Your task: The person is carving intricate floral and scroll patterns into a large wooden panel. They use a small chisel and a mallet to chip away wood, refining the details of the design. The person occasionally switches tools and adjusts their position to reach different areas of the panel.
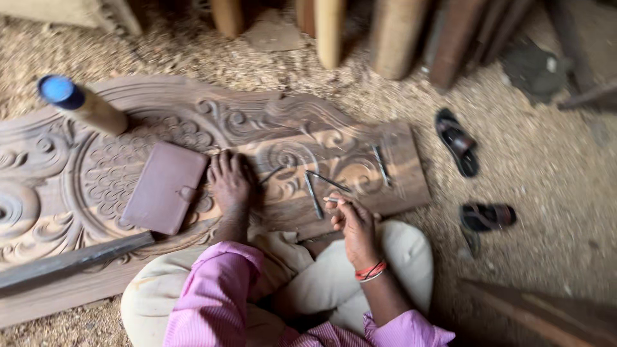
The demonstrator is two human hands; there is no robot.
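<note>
A long carved wooden panel [360,138] lies on the sawdust floor in front of me. My left hand [229,182] rests flat on its scrollwork, fingers spread, holding nothing. Just left of that hand a brown leather case [164,186] lies on the carving. My right hand [351,222], with red thread bands at the wrist, grips a thin light-coloured tool [331,200] at the panel's near edge. Two slim metal chisels [315,195] lie crossed on the panel between my hands. A third chisel [382,166] lies farther right.
A tan bottle with a blue cap [80,103] lies on the panel's upper left. A dark flat bar [71,258] lies along the lower left. Two dark sandals [457,142] [488,216] sit on the sawdust to the right. Wooden posts [331,29] stand behind.
</note>
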